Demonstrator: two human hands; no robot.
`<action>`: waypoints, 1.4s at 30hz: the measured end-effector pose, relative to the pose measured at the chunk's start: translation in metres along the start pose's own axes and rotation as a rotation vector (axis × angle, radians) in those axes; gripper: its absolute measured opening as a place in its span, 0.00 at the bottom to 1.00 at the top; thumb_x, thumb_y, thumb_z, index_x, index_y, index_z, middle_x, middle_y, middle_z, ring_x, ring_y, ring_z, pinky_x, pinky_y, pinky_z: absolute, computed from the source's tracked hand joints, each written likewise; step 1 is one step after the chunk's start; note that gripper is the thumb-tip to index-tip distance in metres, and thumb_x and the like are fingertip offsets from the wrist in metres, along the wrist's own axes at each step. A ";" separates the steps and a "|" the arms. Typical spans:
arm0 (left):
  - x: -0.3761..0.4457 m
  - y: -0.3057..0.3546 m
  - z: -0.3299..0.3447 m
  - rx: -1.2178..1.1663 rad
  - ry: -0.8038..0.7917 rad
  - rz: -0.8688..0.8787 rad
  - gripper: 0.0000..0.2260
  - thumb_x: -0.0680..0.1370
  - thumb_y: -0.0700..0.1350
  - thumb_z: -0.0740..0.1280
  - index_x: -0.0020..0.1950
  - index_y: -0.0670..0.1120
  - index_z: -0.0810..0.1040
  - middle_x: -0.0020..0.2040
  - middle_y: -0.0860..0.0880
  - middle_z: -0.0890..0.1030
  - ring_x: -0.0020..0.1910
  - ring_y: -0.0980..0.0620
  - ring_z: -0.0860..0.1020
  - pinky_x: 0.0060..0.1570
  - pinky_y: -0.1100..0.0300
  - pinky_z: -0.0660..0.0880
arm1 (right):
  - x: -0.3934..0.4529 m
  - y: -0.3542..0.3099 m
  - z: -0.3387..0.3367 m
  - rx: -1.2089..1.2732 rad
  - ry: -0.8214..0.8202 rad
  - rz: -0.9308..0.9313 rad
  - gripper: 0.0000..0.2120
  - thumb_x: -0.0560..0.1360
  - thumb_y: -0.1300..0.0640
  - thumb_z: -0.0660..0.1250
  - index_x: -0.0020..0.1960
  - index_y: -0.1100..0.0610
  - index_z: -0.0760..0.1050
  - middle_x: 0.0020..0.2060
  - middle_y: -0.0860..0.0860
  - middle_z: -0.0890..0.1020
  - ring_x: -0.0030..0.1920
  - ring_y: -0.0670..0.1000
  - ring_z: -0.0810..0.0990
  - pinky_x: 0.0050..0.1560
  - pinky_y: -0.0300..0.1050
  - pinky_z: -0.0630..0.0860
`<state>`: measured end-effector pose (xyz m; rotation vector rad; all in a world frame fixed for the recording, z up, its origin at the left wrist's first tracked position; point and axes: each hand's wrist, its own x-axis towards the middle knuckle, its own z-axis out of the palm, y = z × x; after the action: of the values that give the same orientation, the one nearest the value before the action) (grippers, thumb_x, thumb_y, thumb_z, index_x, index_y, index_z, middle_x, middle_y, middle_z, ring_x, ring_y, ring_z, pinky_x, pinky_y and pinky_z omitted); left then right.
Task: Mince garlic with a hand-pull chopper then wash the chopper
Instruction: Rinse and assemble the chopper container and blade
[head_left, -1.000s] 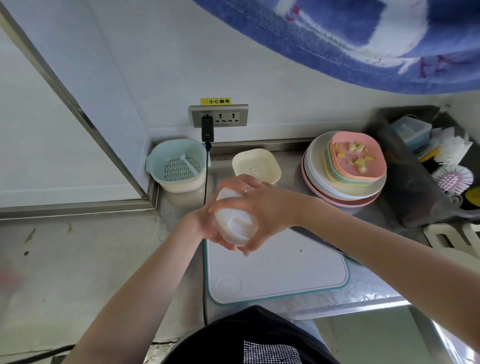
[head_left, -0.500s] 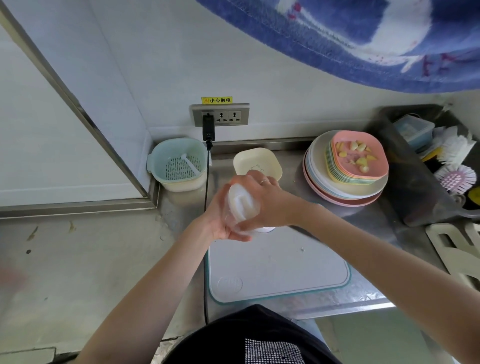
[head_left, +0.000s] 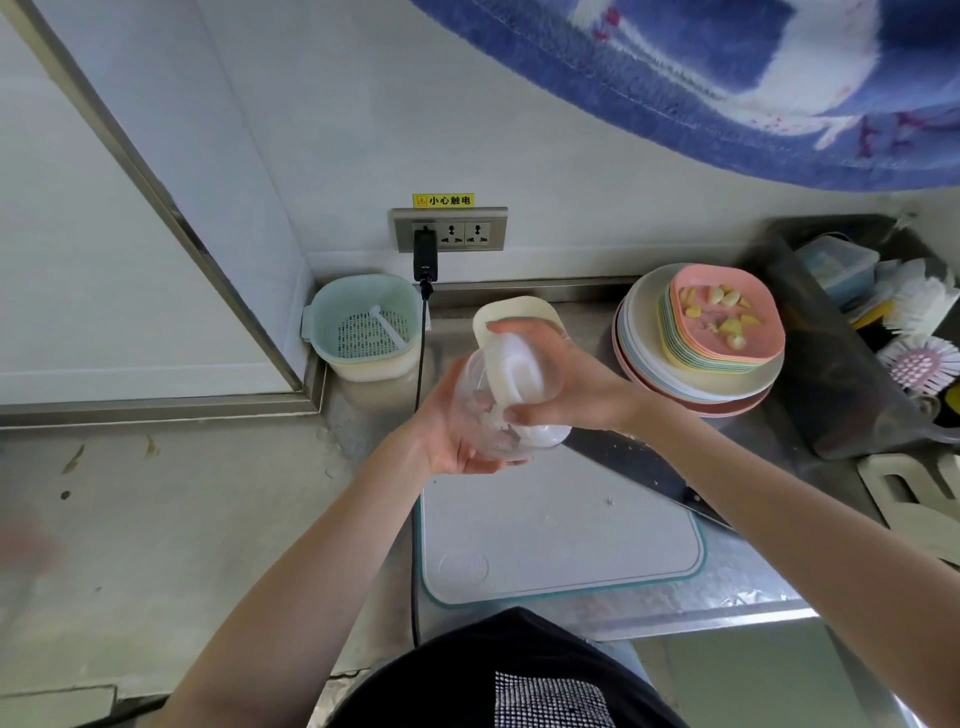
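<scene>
Left hand (head_left: 447, 431) cupped upward, right hand (head_left: 566, 384) seemingly clamped.

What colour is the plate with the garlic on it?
Pink. The plate tops a stack of pastel plates, and it shows best in the head view.

The board (head_left: 561, 540) lies near; the knife (head_left: 639, 467) at its right edge. Far left stands the basket (head_left: 363, 327), far right the plates (head_left: 696, 379) with garlic (head_left: 722, 312) on top.

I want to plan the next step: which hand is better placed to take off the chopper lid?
Probably the right hand: its fingers already wrap the white lid, while the left hand cradles the clear chopper bowl from below and can steady it.
</scene>
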<state>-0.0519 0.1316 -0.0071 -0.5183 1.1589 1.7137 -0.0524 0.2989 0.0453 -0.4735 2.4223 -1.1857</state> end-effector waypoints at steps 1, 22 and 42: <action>0.000 -0.001 0.000 -0.006 -0.026 0.003 0.32 0.68 0.71 0.62 0.60 0.48 0.78 0.52 0.42 0.82 0.45 0.36 0.81 0.25 0.62 0.75 | 0.000 -0.002 -0.001 -0.022 0.022 -0.017 0.41 0.58 0.46 0.76 0.66 0.31 0.60 0.66 0.40 0.61 0.69 0.49 0.60 0.68 0.53 0.66; 0.007 0.010 -0.021 0.017 -0.522 -0.225 0.42 0.55 0.62 0.79 0.63 0.45 0.73 0.56 0.39 0.80 0.48 0.32 0.80 0.23 0.53 0.78 | -0.007 -0.050 -0.023 -0.392 -0.350 -0.104 0.41 0.62 0.53 0.77 0.66 0.32 0.59 0.65 0.36 0.57 0.70 0.49 0.53 0.64 0.50 0.66; -0.004 0.007 -0.002 0.039 -0.255 -0.063 0.31 0.62 0.67 0.65 0.57 0.49 0.77 0.50 0.44 0.82 0.41 0.35 0.82 0.21 0.58 0.76 | -0.009 -0.042 -0.011 -0.470 -0.212 -0.022 0.42 0.63 0.43 0.76 0.66 0.27 0.54 0.70 0.41 0.55 0.72 0.50 0.51 0.65 0.58 0.67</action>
<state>-0.0565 0.1270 -0.0016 -0.2981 0.9806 1.6453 -0.0453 0.2861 0.0866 -0.7227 2.5000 -0.5277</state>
